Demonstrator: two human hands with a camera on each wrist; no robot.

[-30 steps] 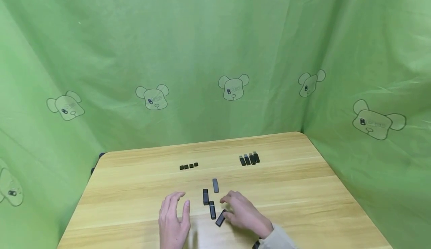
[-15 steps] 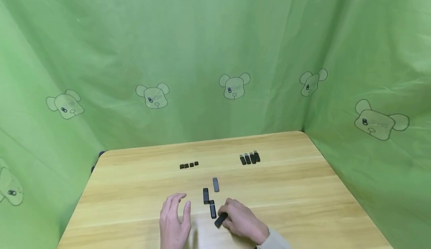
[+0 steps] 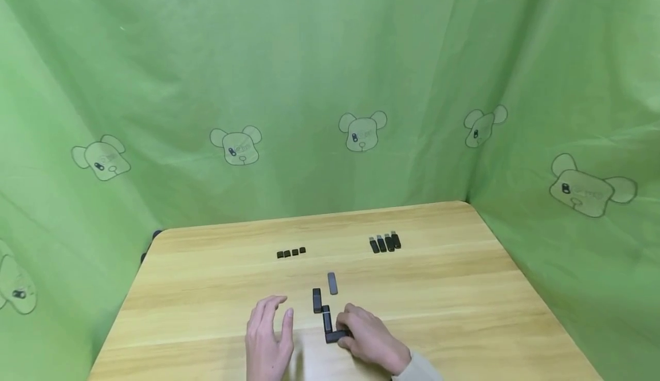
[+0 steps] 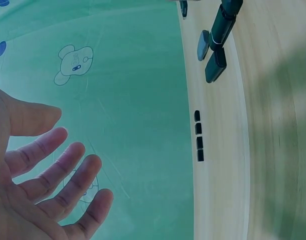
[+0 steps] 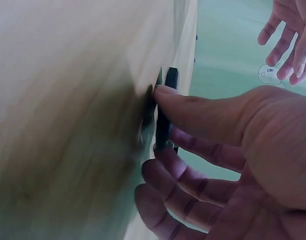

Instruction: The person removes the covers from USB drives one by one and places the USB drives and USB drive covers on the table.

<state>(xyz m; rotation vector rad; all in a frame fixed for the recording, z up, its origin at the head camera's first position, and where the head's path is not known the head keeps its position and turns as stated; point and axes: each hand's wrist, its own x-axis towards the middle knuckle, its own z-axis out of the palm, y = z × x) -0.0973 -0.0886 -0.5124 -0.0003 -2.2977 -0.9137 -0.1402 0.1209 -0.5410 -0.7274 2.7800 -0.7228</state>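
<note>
My right hand [image 3: 372, 338] pinches a black capped USB stick [image 3: 336, 336] between thumb and fingers, low over the table. The stick lies crosswise, its left end at the near end of another black USB stick with a pale band [image 3: 327, 319]; whether they touch I cannot tell. Beyond that lies a third black USB stick [image 3: 317, 301], and farther back a grey one [image 3: 332, 283]. To the left, my left hand [image 3: 268, 335] hovers with fingers relaxed and holds nothing; the left wrist view shows its spread fingers [image 4: 83, 175]. In the right wrist view the thumb presses the held stick [image 5: 164, 120].
On the wooden table [image 3: 206, 289], several small black caps [image 3: 295, 252] form a row at the back. Several uncapped black USB sticks [image 3: 382, 245] lie side by side at the back right. A green curtain [image 3: 299, 83] encloses the table's back and sides.
My right hand has taken hold of the near black USB stick and turned it from slanting to crosswise, against the banded stick's near end. My left hand has hardly moved.
</note>
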